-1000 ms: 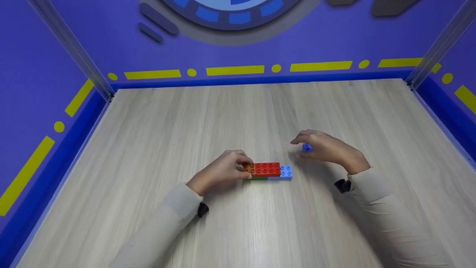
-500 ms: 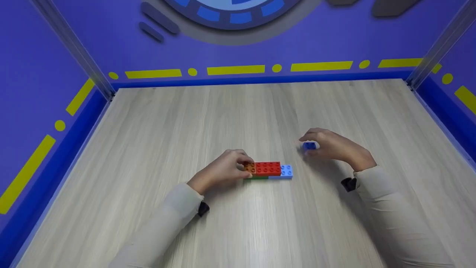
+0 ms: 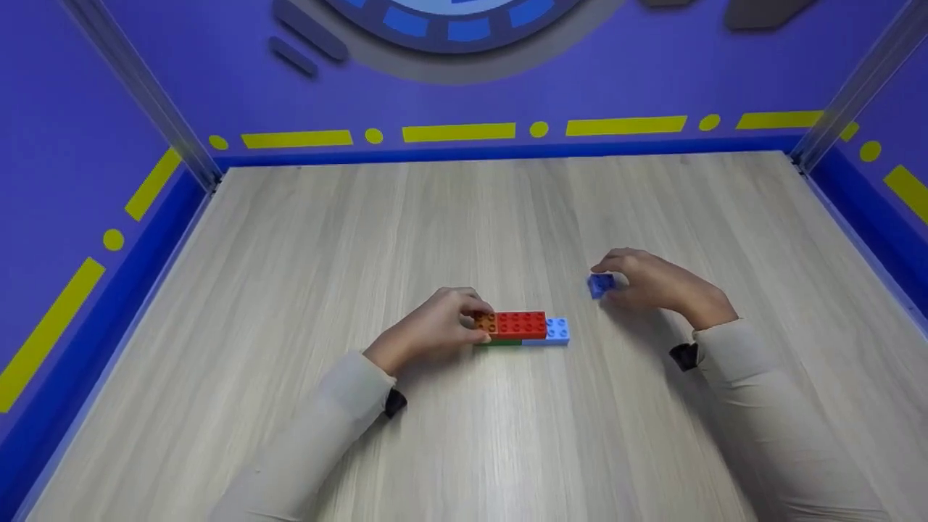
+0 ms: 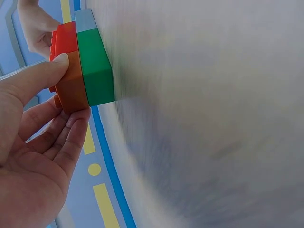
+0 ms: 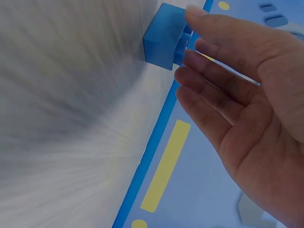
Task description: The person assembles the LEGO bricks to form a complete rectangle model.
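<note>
My left hand [image 3: 433, 324] pinches the orange brick [image 4: 73, 85] at the left end of a low row of joined bricks on the table. In the left wrist view the thumb presses the orange brick's near side, with fingers behind it. Beside it sits a red brick [image 3: 522, 325]. Beneath are a green brick [image 4: 96, 69] and a light blue brick [image 3: 557, 330], which sticks out at the right end. My right hand [image 3: 652, 285] holds a small blue brick [image 5: 165, 38] between thumb and fingertips, right of and behind the row. Whether that brick touches the table is unclear.
The bricks rest on a pale wood-grain table [image 3: 406, 225]. Blue-purple panels [image 3: 464, 101] with yellow dashes and dots stand along its back and both sides.
The right hand has shifted slightly right and away from the row. The blue brick has turned between its fingers, showing more of its top. The left hand keeps its hold on the orange brick.
</note>
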`<state>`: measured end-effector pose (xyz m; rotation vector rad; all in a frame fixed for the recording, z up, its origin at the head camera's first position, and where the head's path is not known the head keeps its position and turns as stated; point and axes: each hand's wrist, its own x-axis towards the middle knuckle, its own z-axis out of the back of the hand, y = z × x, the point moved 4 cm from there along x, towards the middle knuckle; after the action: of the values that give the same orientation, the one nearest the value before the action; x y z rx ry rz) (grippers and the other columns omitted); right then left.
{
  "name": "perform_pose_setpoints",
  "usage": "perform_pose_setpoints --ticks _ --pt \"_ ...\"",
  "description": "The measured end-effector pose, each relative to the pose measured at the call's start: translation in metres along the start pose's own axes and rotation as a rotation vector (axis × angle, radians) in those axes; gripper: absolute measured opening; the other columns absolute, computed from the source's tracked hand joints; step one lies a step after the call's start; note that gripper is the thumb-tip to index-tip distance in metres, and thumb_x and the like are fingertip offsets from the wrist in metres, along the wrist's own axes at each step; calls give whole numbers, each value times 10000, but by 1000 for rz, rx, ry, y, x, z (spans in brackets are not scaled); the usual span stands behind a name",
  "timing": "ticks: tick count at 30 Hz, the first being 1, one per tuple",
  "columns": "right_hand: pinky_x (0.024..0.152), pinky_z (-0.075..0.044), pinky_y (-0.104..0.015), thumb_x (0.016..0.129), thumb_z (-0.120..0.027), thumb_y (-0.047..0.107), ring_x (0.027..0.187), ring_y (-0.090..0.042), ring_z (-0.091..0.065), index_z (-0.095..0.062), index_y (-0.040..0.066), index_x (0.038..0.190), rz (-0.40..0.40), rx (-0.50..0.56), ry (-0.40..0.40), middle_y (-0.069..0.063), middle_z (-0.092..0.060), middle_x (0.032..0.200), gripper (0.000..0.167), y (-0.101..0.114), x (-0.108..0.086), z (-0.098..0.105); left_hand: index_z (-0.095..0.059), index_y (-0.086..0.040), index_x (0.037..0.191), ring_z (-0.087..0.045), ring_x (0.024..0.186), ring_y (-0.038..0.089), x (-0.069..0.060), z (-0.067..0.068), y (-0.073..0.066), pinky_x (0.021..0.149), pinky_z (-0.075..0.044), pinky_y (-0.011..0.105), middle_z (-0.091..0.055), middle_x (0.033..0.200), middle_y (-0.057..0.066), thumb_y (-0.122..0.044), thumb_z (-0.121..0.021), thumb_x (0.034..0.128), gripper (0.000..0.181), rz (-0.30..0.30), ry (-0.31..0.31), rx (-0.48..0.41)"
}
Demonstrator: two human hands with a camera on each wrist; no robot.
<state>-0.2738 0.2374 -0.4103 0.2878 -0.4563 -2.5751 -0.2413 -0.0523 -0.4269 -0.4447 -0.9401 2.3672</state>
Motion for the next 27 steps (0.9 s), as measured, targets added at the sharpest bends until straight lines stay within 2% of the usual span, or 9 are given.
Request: perform_pose_setpoints --ticks 9,17,27 --pt "965 -466 -499 849 -678 46 1128 -327 -568 -629 -23 1228 -4 0 -9 -166 -620 1189 388 -3 0 -2 -702 -61 1140 -619 979 157 -2 0 1 866 -531 316 -650 1079 38 -133 -752 827 325 -32 -6 11" --pt "913 -498 -471 835 -688 26 1052 -292 -592 -643 -37 1197 21 -6 -36 -160 -631 1131 370 -6 1 -7 -703 -78 1148 -599 980 139 -1 -1 1 863 -518 293 -652 1089 29 -148 -756 827 333 -17 -5 23" --pt "890 -510 -447 839 -706 60 1016 -266 -597 -652 -30 1177 31 32 -45 -142 -627 1107 354 -9 4 -11 -695 -70 1151 -586 976 142 -2 -1 1 876 -520 337 -640 1083 26 -136 -738 839 321 -11 -3 5"
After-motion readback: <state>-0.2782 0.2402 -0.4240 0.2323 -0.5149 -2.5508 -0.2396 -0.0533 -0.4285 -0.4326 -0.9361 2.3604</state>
